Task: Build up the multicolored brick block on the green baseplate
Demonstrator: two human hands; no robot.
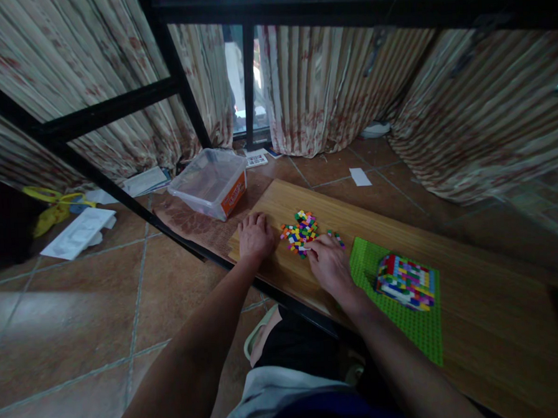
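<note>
A loose pile of small colourful toy building bricks (299, 236) lies on the wooden table. My right hand (329, 264) is at the pile's near right side, thumb and forefinger pinched on what looks like a small white brick. To the left of the pile, my left hand (256, 236) rests on the tabletop with its fingers laid down and nothing in it. A green studded baseplate (414, 336) lies right of my right hand. On it stands a block-shaped build of multicoloured bricks (407, 281), with rows of mixed colours.
The long wooden table (486, 335) runs off to the right. Beyond its left end stands a clear plastic box (198, 191) with an orange label. A black metal frame (119, 192) crosses the left side. White packaging (79, 233) lies on the tiled floor, and curtains (329, 88) hang behind.
</note>
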